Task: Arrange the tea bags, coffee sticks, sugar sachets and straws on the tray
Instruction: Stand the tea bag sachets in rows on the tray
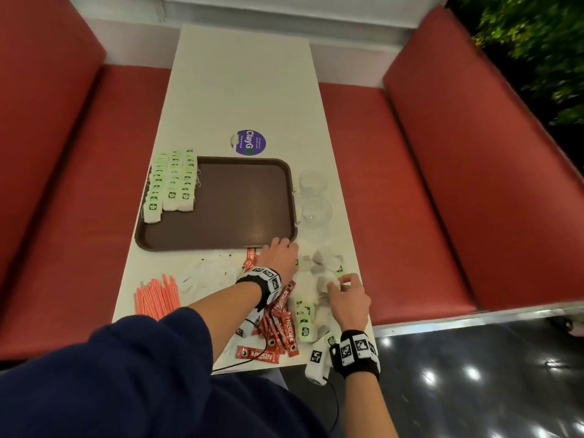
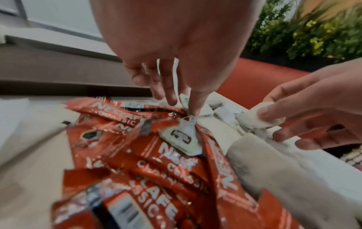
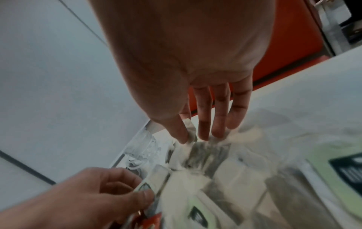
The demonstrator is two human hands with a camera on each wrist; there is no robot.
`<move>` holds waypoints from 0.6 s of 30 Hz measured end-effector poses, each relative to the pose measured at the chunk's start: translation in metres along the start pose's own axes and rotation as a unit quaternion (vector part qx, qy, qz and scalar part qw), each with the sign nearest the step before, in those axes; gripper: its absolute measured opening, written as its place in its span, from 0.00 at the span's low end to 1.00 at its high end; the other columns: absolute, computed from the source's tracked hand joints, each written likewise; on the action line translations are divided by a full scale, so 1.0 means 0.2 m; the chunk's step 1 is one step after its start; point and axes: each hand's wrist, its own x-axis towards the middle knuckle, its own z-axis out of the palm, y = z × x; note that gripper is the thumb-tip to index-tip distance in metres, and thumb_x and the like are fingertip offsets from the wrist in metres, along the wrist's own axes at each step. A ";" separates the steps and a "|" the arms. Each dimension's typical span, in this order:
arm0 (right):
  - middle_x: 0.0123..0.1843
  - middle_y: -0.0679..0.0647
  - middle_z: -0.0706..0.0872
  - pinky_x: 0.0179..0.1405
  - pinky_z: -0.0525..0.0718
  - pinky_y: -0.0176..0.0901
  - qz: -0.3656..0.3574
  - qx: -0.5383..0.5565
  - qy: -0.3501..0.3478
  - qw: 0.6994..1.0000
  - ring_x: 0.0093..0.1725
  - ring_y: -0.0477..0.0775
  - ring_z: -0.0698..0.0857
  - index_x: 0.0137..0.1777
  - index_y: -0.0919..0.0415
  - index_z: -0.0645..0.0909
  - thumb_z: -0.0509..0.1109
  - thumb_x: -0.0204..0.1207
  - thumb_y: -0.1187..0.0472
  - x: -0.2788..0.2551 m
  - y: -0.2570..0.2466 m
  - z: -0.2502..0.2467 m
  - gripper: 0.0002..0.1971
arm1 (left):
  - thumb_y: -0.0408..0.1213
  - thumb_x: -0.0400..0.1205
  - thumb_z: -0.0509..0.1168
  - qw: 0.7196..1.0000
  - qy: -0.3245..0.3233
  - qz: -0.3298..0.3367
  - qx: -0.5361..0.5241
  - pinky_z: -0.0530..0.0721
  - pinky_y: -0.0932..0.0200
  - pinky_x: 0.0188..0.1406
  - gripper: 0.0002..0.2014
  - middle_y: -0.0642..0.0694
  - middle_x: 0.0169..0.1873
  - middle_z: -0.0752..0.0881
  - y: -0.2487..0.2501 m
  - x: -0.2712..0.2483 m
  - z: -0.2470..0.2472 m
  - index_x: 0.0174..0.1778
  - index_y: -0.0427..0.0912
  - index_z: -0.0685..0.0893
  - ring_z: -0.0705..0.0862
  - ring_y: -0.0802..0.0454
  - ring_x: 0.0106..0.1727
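The left hand (image 2: pixel 176 46) pinches a tea bag's string (image 2: pixel 175 80), and the right hand (image 3: pixel 188 65) pinches a tea bag (image 3: pixel 191 131) from the pile. Strings could tangle (they look knotted), so extra bags might get dragged along and drop off the worktop (image 1: pixel 240 83).

Dark brown plastic tray (image 1: pixel 240 197) on white bench (image 1: pixel 240 90). White paper tea bags with pale green, black-printed tags (image 1: pixel 172 181) in rows. Red foil coffee sticks with white lettering (image 2: pixel 172 162). Orange-pink plastic straws (image 1: pixel 156 297). Purple round sticker with white text (image 1: pixel 248 142). Red padded seats (image 1: pixel 474 153). Black wristbands with black-and-white square markers (image 1: pixel 355 350).
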 end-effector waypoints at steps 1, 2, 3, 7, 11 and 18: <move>0.52 0.50 0.91 0.47 0.75 0.47 -0.010 0.020 0.003 1.000 0.52 0.58 0.85 0.53 0.51 0.81 0.76 0.84 0.54 0.00 -0.01 -0.02 0.06 | 0.42 0.88 0.70 1.000 0.003 0.002 -0.018 0.81 0.42 0.67 0.13 0.45 0.65 0.82 0.00 0.00 -0.01 0.68 0.45 0.82 0.78 0.41 0.68; 0.52 0.48 0.91 0.46 0.75 0.45 -0.027 0.037 0.006 0.999 0.51 0.57 0.87 0.51 0.53 0.82 0.77 0.84 0.55 -0.01 -0.02 -0.05 0.06 | 0.39 0.87 0.71 0.999 0.005 0.006 -0.043 0.82 0.43 0.65 0.10 0.45 0.63 0.82 0.00 0.01 -0.01 0.64 0.46 0.83 0.79 0.42 0.66; 0.49 0.48 0.91 0.43 0.74 0.37 -0.047 0.052 0.008 0.998 0.50 0.55 0.87 0.50 0.55 0.83 0.78 0.84 0.56 -0.02 -0.03 -0.07 0.07 | 0.36 0.86 0.72 0.997 0.004 0.008 -0.076 0.84 0.44 0.62 0.08 0.45 0.60 0.84 0.00 0.00 -0.03 0.59 0.46 0.84 0.82 0.42 0.63; 0.43 0.54 0.90 0.32 0.80 0.28 -0.099 0.098 -0.014 0.990 0.39 0.58 0.89 0.52 0.56 0.80 0.75 0.86 0.62 -0.08 -0.14 -0.16 0.05 | 0.33 0.84 0.75 0.980 0.007 0.032 -0.197 0.87 0.51 0.54 0.04 0.48 0.49 0.88 -0.02 -0.05 -0.14 0.53 0.45 0.90 0.87 0.47 0.51; 0.40 0.53 0.91 0.38 0.88 0.47 -0.146 0.126 -0.049 0.980 0.34 0.56 0.93 0.58 0.43 0.82 0.74 0.86 0.64 -0.12 -0.27 -0.18 0.12 | 0.45 0.83 0.80 0.968 0.033 0.068 -0.240 0.85 0.59 0.51 0.06 0.53 0.47 0.89 -0.11 -0.15 -0.28 0.53 0.49 0.94 0.86 0.55 0.47; 0.51 0.41 0.96 0.54 0.92 0.48 -0.184 0.157 -0.145 0.959 0.49 0.43 0.96 0.55 0.45 0.90 0.80 0.83 0.54 -0.10 -0.56 -0.02 0.04 | 0.44 0.86 0.76 0.963 0.099 0.015 -0.249 0.79 0.66 0.48 0.06 0.54 0.47 0.87 -0.61 -0.34 -0.58 0.56 0.52 0.96 0.85 0.59 0.48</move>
